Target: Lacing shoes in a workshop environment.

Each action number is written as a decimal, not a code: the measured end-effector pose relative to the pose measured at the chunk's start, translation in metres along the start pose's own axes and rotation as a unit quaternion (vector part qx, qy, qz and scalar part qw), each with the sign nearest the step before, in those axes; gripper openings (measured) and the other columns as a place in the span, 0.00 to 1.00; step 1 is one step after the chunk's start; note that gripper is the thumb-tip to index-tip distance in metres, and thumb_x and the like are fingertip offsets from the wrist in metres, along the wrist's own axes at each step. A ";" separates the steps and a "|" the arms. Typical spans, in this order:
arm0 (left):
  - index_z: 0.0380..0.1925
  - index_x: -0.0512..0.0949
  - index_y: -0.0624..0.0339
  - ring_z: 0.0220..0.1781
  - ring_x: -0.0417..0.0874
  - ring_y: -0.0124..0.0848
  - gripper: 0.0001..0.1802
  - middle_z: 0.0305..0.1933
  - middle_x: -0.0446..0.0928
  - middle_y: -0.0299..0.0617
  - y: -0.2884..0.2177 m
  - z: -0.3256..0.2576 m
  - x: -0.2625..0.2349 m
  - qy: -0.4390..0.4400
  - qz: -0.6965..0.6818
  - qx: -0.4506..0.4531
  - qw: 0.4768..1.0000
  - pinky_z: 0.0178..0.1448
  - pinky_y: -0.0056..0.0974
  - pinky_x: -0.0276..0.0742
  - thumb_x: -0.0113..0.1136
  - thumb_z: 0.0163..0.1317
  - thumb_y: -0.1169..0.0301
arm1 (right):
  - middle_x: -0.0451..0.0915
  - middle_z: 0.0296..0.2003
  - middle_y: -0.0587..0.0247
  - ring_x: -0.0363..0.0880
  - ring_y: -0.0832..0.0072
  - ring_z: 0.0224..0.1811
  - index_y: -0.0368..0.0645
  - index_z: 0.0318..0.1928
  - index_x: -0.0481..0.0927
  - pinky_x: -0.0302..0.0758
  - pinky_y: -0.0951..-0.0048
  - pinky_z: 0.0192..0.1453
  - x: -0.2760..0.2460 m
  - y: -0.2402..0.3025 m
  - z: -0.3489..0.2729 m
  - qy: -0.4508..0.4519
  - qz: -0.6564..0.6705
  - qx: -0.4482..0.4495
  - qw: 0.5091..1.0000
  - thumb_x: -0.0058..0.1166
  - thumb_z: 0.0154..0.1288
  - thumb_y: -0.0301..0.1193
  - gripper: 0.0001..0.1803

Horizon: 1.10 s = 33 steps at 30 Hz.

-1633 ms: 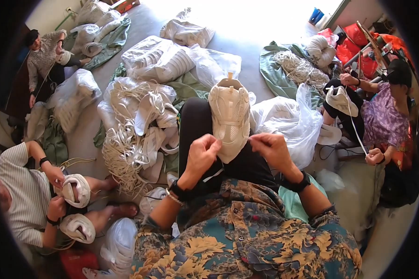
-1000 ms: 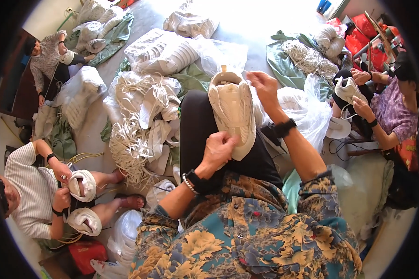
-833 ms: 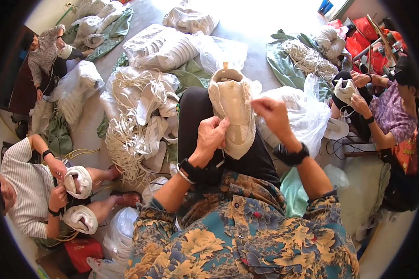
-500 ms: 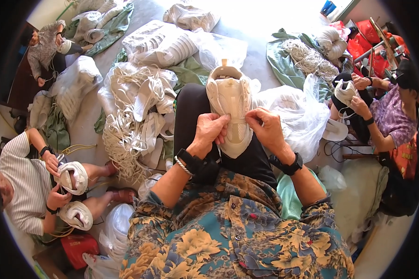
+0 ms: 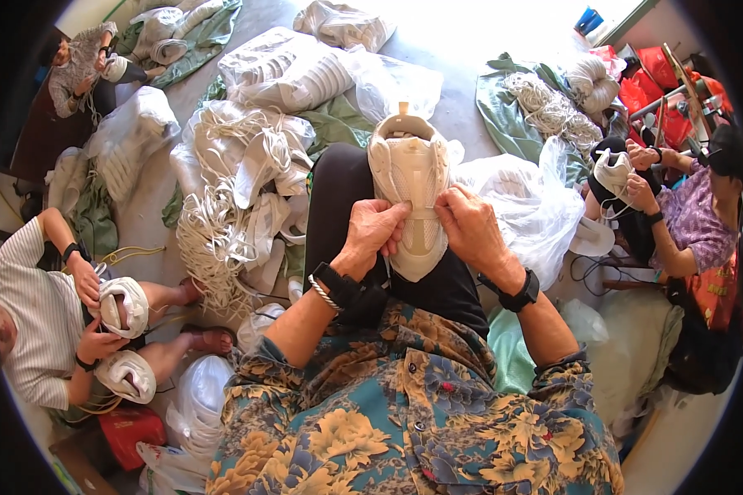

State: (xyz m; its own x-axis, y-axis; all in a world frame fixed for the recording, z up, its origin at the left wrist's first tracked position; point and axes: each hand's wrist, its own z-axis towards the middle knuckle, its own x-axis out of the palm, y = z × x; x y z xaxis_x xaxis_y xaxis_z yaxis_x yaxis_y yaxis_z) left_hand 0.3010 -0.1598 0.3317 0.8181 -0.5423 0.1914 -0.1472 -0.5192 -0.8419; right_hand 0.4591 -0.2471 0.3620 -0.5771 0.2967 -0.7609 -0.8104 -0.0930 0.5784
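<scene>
A cream-white sports shoe (image 5: 409, 169) rests on my lap, toe toward me, heel pointing away. My left hand (image 5: 374, 236) grips its left side near the laces. My right hand (image 5: 470, 228) pinches the right side of the lacing, close against the left hand. Both hands meet over the shoe's tongue, fingers bent on the white lace. My black trousers lie under the shoe, and my flowered sleeves fill the lower part of the view.
A heap of white laces and shoes (image 5: 239, 177) lies on the floor at my left. A clear plastic bag (image 5: 524, 206) sits at my right. A person in stripes (image 5: 45, 309) holds white shoes at lower left; another person (image 5: 685, 227) works a shoe at right.
My right hand came back from an outstretched pull near the shoe's heel down to the lacing. Both hands now sit together over the tongue.
</scene>
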 end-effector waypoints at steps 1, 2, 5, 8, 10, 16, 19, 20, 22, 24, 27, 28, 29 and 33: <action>0.16 0.73 0.61 0.07 0.68 0.22 0.16 0.12 0.70 0.35 0.000 0.000 0.000 0.001 -0.005 0.004 1.000 0.09 0.24 0.60 0.59 0.58 0.64 | 0.72 0.28 0.48 0.73 0.51 0.32 0.34 0.30 0.70 0.69 0.58 0.36 0.000 0.000 0.001 0.004 0.011 0.006 1.000 0.48 0.59 0.25 0.05; 0.16 0.73 0.61 0.07 0.68 0.22 0.16 0.12 0.70 0.34 0.001 0.000 -0.001 0.003 -0.004 0.004 1.000 0.09 0.24 0.60 0.59 0.58 0.64 | 0.72 0.28 0.49 0.73 0.51 0.32 0.34 0.29 0.70 0.70 0.58 0.36 0.000 0.001 0.001 0.009 0.021 0.011 1.000 0.47 0.59 0.25 0.05; 0.15 0.73 0.61 0.07 0.68 0.21 0.16 0.12 0.70 0.34 0.001 0.001 -0.002 0.005 -0.005 0.004 1.000 0.09 0.24 0.60 0.59 0.58 0.64 | 0.72 0.28 0.48 0.73 0.51 0.33 0.34 0.30 0.71 0.70 0.58 0.36 0.001 0.003 0.002 0.027 0.002 0.021 0.999 0.47 0.59 0.25 0.06; 0.15 0.73 0.61 0.07 0.68 0.21 0.17 0.12 0.70 0.34 0.003 0.001 -0.001 0.004 -0.006 0.006 1.000 0.09 0.23 0.59 0.59 0.58 0.64 | 0.73 0.28 0.48 0.74 0.51 0.33 0.34 0.29 0.71 0.71 0.58 0.37 0.003 0.006 0.002 0.020 -0.046 0.014 0.999 0.47 0.58 0.24 0.05; 0.15 0.73 0.61 0.07 0.67 0.21 0.17 0.12 0.70 0.34 0.003 0.001 -0.001 0.002 -0.005 0.008 1.000 0.09 0.23 0.59 0.59 0.58 0.64 | 0.73 0.28 0.48 0.74 0.51 0.33 0.34 0.29 0.71 0.71 0.58 0.37 0.006 0.008 0.003 0.020 -0.080 0.008 0.997 0.47 0.57 0.24 0.04; 0.12 0.72 0.61 0.07 0.66 0.21 0.18 0.11 0.69 0.35 0.005 0.002 -0.001 -0.003 -0.007 0.031 0.999 0.08 0.25 0.58 0.58 0.57 0.65 | 0.73 0.28 0.47 0.74 0.51 0.32 0.34 0.28 0.70 0.70 0.57 0.35 0.014 0.007 0.009 0.020 -0.098 0.002 0.995 0.47 0.56 0.23 0.04; 0.14 0.73 0.61 0.07 0.67 0.21 0.17 0.12 0.70 0.34 0.003 0.001 -0.002 -0.004 0.004 0.026 1.000 0.09 0.24 0.59 0.57 0.59 0.65 | 0.74 0.28 0.47 0.75 0.52 0.32 0.34 0.28 0.71 0.71 0.57 0.36 0.012 0.004 0.010 0.030 -0.051 0.024 0.998 0.47 0.56 0.24 0.04; 0.14 0.73 0.61 0.07 0.67 0.21 0.17 0.12 0.70 0.35 0.003 0.001 -0.001 -0.006 0.005 0.026 1.000 0.09 0.24 0.59 0.57 0.59 0.65 | 0.74 0.27 0.48 0.75 0.52 0.32 0.34 0.28 0.70 0.71 0.57 0.35 0.011 0.004 0.010 0.030 -0.024 0.037 0.999 0.47 0.57 0.25 0.05; 0.14 0.73 0.61 0.07 0.67 0.21 0.17 0.12 0.70 0.35 0.002 0.000 0.000 -0.007 0.006 0.026 1.000 0.09 0.24 0.59 0.57 0.58 0.65 | 0.74 0.26 0.48 0.75 0.52 0.31 0.35 0.28 0.70 0.70 0.57 0.35 0.010 0.005 0.008 0.018 -0.038 0.045 0.998 0.47 0.57 0.25 0.05; 0.13 0.73 0.61 0.07 0.67 0.21 0.17 0.11 0.70 0.35 0.002 0.001 0.002 -0.024 0.027 0.029 0.999 0.09 0.25 0.59 0.58 0.58 0.65 | 0.74 0.25 0.48 0.75 0.51 0.31 0.35 0.28 0.70 0.70 0.57 0.34 0.011 0.006 0.006 0.011 -0.051 0.055 0.997 0.48 0.58 0.26 0.06; 0.09 0.72 0.64 0.06 0.66 0.22 0.18 0.09 0.68 0.36 0.003 0.001 0.004 -0.044 0.018 0.042 0.998 0.09 0.28 0.58 0.57 0.54 0.66 | 0.74 0.25 0.49 0.75 0.51 0.30 0.36 0.27 0.70 0.70 0.56 0.34 0.016 0.009 0.003 -0.027 -0.042 0.052 0.997 0.48 0.57 0.26 0.06; 0.09 0.72 0.64 0.06 0.66 0.22 0.18 0.09 0.68 0.36 0.003 0.001 0.004 -0.045 0.018 0.042 0.998 0.09 0.28 0.58 0.57 0.54 0.66 | 0.74 0.25 0.49 0.75 0.51 0.30 0.35 0.27 0.71 0.70 0.56 0.34 0.016 0.009 0.003 -0.024 -0.053 0.059 0.997 0.48 0.57 0.26 0.06; 0.10 0.72 0.64 0.06 0.66 0.23 0.18 0.09 0.68 0.36 0.003 0.001 0.004 -0.043 0.018 0.040 0.998 0.09 0.29 0.59 0.57 0.54 0.66 | 0.74 0.25 0.49 0.75 0.51 0.30 0.35 0.28 0.71 0.70 0.57 0.34 0.017 0.009 0.004 -0.021 -0.063 0.062 0.996 0.48 0.57 0.26 0.06; 0.14 0.73 0.62 0.07 0.67 0.21 0.17 0.12 0.69 0.35 0.003 0.000 0.001 -0.026 0.035 0.032 0.999 0.09 0.25 0.59 0.57 0.57 0.65 | 0.74 0.26 0.49 0.75 0.51 0.31 0.36 0.27 0.71 0.70 0.57 0.34 0.015 0.003 0.009 0.006 -0.075 0.018 0.997 0.48 0.56 0.25 0.05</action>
State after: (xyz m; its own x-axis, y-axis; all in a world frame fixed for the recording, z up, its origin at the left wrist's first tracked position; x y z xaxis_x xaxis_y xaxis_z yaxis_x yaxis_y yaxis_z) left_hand 0.3018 -0.1617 0.3295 0.8354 -0.5394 0.1055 -0.1703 -0.4366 -0.8834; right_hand 0.4490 -0.2347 0.3549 -0.4512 0.2927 -0.8430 -0.8836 -0.0143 0.4680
